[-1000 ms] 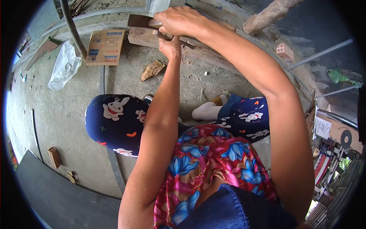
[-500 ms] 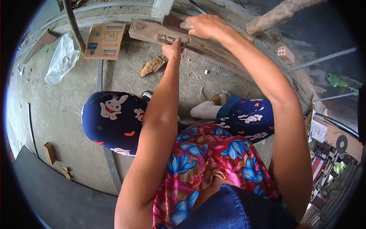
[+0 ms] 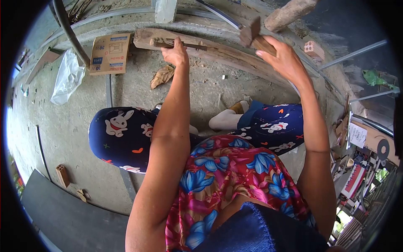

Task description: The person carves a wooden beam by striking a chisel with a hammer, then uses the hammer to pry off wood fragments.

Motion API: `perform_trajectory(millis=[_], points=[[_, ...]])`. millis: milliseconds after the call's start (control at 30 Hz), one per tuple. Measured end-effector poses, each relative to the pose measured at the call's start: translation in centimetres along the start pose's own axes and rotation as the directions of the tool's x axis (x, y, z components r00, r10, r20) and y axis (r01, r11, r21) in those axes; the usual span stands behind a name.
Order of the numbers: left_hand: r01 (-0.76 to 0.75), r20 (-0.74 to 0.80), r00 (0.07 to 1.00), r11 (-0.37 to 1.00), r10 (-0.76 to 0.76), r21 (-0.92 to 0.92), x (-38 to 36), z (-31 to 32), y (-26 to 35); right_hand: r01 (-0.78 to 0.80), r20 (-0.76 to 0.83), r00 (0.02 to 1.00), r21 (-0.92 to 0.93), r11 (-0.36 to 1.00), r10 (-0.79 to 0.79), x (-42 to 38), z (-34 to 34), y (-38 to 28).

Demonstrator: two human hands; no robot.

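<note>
My left hand (image 3: 175, 54) is closed around a chisel with a worn wooden handle (image 3: 160, 42). Its dark narrow blade (image 3: 195, 46) points right and lies along a long wooden beam (image 3: 239, 59) on the ground. My fingers hide the middle of the chisel. Up and to the right of it, my right hand (image 3: 285, 59) grips a hammer by its short wooden handle (image 3: 265, 45). The hammer's brown, blocky head (image 3: 250, 32) is slightly blurred and appears raised, apart from the chisel.
A flattened cardboard box (image 3: 110, 54) and a clear plastic bag (image 3: 68, 77) lie left of the beam. A dry leaf (image 3: 162, 77) rests on the concrete floor. Beyond the beam are a log (image 3: 289, 16), a hollow brick (image 3: 314, 50) and metal bars. My knees flank the workspace.
My right hand has swung the hammer away to the right from above the beam near the chisel. In the picture, my left hand and the chisel sit slightly further left.
</note>
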State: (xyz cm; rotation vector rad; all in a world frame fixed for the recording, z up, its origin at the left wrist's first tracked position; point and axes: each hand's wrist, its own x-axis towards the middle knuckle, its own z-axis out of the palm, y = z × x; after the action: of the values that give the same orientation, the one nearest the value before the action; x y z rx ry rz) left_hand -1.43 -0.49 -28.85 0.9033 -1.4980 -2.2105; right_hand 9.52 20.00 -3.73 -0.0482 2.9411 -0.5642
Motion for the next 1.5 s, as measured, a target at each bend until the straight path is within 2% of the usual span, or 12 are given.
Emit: perform_trajectory(millis=[300,400,800,833,967,1067,1133,1300,1333,1400,1467,1500], points=[[0.187,-0.101,0.978,0.981,-0.181,0.057,-2.1,0.8,-2.1,-0.337,-0.017,0.938,0.19,0.922,0.346,-6.6,-2.3,4.2],[0.318,-0.118,0.94,0.947,-0.321,-0.04,-1.6,-0.3,-1.2,-0.305,-0.056,0.943,0.24,0.922,0.327,-7.5,-2.0,5.9],[0.124,-0.129,0.983,0.989,-0.133,-0.076,-1.2,-1.0,-1.1,-0.273,-0.115,0.942,0.287,0.918,0.316,-8.0,-2.9,7.6],[0.149,-0.066,0.986,0.987,-0.153,-0.062,-2.7,-0.5,-0.5,-0.215,-0.164,0.952,0.249,0.944,0.259,-7.8,-2.7,7.9],[-0.2,0.319,0.94,0.951,0.118,0.236,-6.3,0.3,0.0,-0.111,-0.23,0.964,0.093,0.989,0.13,-7.2,-2.5,9.2],[0.032,0.215,0.977,0.995,-0.011,-0.091,-4.8,1.6,0.4,-0.135,-0.178,0.972,0.095,0.986,0.151,-7.5,-2.4,9.3],[-0.058,0.244,0.968,0.998,0.055,0.007,-4.3,1.3,1.6,-0.166,-0.166,0.97,0.095,0.981,0.18,-8.2,-2.3,9.5],[-0.343,0.454,0.842,0.939,0.291,0.035,-7.1,1.2,1.2,-0.192,-0.149,0.968,0.065,0.979,0.2,-9.5,-2.3,10.2],[-0.477,0.567,0.722,0.879,0.396,-0.007,-7.7,1.2,0.9,-0.194,-0.157,0.966,0.078,0.978,0.204,-9.6,-2.4,10.2],[-0.661,0.804,0.505,0.739,0.313,0.128,-9.1,1.6,0.7,-0.194,-0.175,0.962,0.099,0.976,0.209,-9.9,-2.6,10.3],[-0.889,0.906,0.284,0.44,0.313,0.127,-12.4,1.4,1.8,-0.195,-0.202,0.956,0.113,0.974,0.214,-10.0,-2.9,10.4],[-0.882,0.953,0.229,0.456,0.198,0.117,-13.4,0.9,1.4,-0.197,-0.218,0.951,0.122,0.973,0.219,-10.1,-3.1,10.5]])
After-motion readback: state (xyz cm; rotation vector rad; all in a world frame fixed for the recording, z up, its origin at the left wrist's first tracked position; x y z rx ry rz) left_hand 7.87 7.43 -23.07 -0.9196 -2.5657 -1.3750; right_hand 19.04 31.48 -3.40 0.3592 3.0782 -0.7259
